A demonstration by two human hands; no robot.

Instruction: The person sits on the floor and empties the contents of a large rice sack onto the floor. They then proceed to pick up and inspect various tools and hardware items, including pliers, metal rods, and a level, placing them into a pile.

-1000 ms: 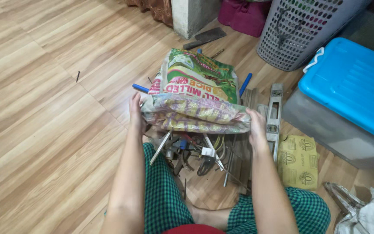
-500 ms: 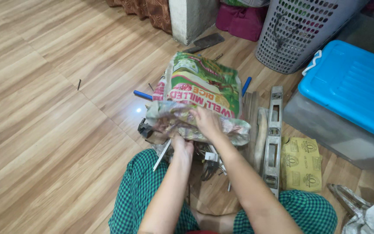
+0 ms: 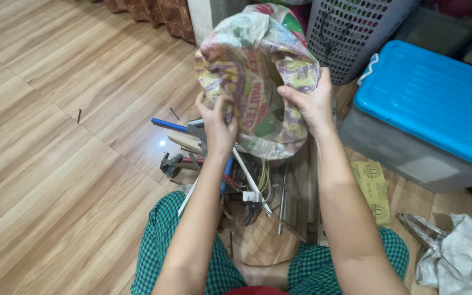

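Both hands hold a printed woven sack [image 3: 258,82] up off the floor, its mouth turned toward the person. The left hand [image 3: 217,123] grips the near left edge of the sack's rim, fingers curled over the fabric. The right hand [image 3: 310,101] clasps the right edge of the rim, thumb on the inside and fingers wrapped behind.

Directly below both hands, a heap of hand tools [image 3: 236,175] lies on the wooden floor [image 3: 55,164]: pliers, metal rods, a wooden-handled piece and a blue-handled tool [image 3: 169,125] that pokes out to the left of the left hand. To the right of the right hand stands a grey storage box with a blue lid [image 3: 432,104], and beyond that hand, just behind the sack, a grey perforated laundry basket [image 3: 350,33]. A yellow packet [image 3: 375,188] lies beside the right forearm, and a crumpled white bag [image 3: 460,257] sits by the right knee.
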